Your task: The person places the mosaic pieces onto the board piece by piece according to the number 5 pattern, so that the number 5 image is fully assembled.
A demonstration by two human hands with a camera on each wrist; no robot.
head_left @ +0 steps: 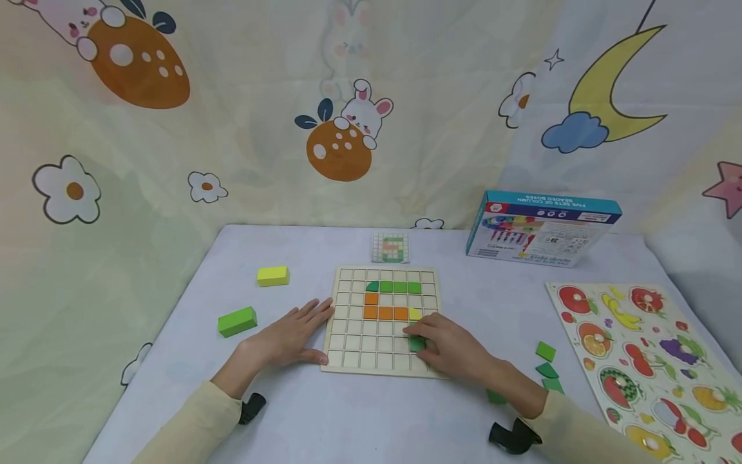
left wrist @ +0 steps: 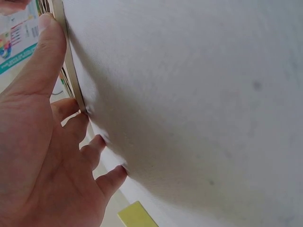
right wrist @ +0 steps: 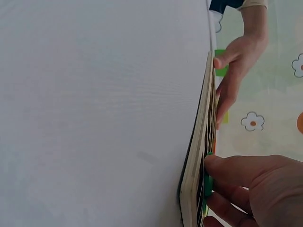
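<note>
A wooden grid board (head_left: 353, 361) lies on the table, with green, orange and yellow tiles set in some of its cells. My left hand (head_left: 290, 335) rests at the board's left edge, its fingers extended and the thumb against the rim. At the board's right side, my right hand (head_left: 455, 348) has thumb and index finger around a green tile (head_left: 417, 343). In the right wrist view, that green tile (right wrist: 208, 183) sits low in the board between the fingertips. Part of another green tile shows beneath the index finger.
Loose green tiles (head_left: 545, 351) lie right of my right forearm. A fruit-picture board (head_left: 632, 335) covers the right side. Behind stand a box (head_left: 539, 232) and a small pattern card (head_left: 390, 248). Yellow (head_left: 272, 276) and green blocks (head_left: 237, 321) sit at left.
</note>
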